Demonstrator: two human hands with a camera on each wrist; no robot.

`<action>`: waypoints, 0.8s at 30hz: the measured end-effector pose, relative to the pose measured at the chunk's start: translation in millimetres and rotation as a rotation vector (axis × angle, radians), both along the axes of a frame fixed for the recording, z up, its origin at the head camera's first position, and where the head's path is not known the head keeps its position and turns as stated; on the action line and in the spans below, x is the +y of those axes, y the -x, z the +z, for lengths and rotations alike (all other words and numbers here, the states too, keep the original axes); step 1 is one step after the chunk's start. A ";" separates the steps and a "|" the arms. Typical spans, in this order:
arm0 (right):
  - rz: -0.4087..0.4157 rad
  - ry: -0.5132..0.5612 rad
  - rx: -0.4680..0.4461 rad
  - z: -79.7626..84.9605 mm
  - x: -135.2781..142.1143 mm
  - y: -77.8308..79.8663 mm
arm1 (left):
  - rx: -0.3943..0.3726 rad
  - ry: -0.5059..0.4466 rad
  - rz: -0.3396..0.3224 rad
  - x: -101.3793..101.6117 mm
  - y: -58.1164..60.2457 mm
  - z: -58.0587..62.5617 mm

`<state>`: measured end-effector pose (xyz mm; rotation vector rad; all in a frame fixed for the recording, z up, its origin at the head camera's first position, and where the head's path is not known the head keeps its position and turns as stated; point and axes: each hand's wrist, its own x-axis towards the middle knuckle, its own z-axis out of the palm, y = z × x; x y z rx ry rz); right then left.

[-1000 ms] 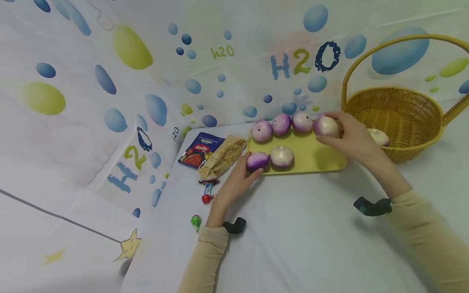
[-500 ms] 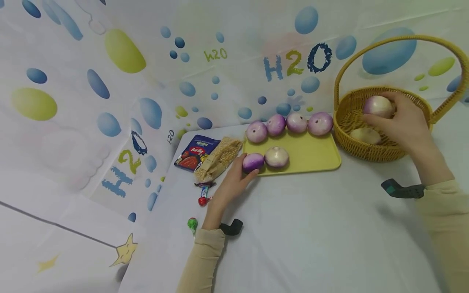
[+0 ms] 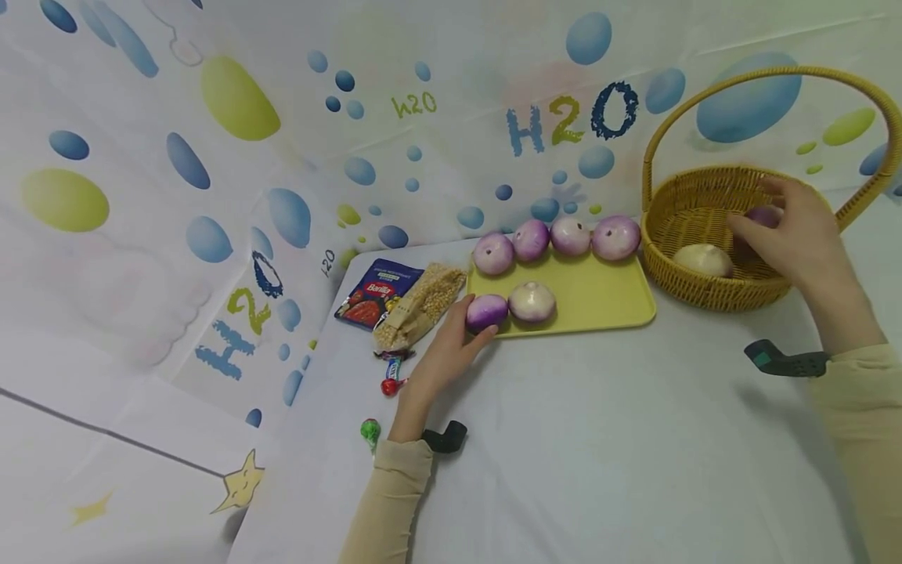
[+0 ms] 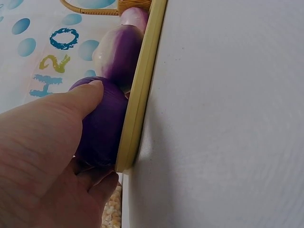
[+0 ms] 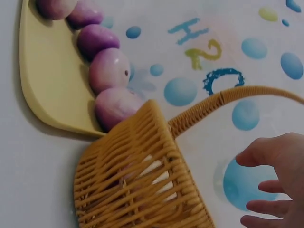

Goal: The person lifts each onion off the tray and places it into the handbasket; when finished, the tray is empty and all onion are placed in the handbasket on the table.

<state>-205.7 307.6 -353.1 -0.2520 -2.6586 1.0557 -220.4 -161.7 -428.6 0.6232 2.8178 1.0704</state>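
Observation:
On the near left corner of the yellow tray (image 3: pixel 599 301), my left hand (image 3: pixel 444 352) grips a deep purple onion (image 3: pixel 486 313), thumb on one side and fingers on the other. Beside it sits a paler white-and-purple onion (image 3: pixel 533 302). Several purple-white onions (image 3: pixel 616 238) line the tray's back edge. My right hand (image 3: pixel 803 227) is over the wicker basket (image 3: pixel 733 294), its fingers spread and holding nothing in the right wrist view. Partly hidden behind that hand is a purple onion (image 3: pixel 764 215) in the basket. A whitish onion (image 3: pixel 703 260) lies near it.
The basket's tall handle (image 3: pixel 775 72) arches above the right hand. Left of the tray lie a blue Barilla pouch (image 3: pixel 380 294), a bag of pale grains (image 3: pixel 419 305), a red lollipop (image 3: pixel 390 387) and a green lollipop (image 3: pixel 369 431). A printed curtain (image 3: pixel 451 117) hangs behind.
My right hand carried an onion from the tray's back right over to the basket and let go of it inside. The left hand keeps its grip on the purple onion.

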 end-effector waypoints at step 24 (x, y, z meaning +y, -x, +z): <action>0.554 -0.136 0.106 -14.5 -174.5 11.1 | -0.005 0.003 -0.014 -4.1 -0.7 1.6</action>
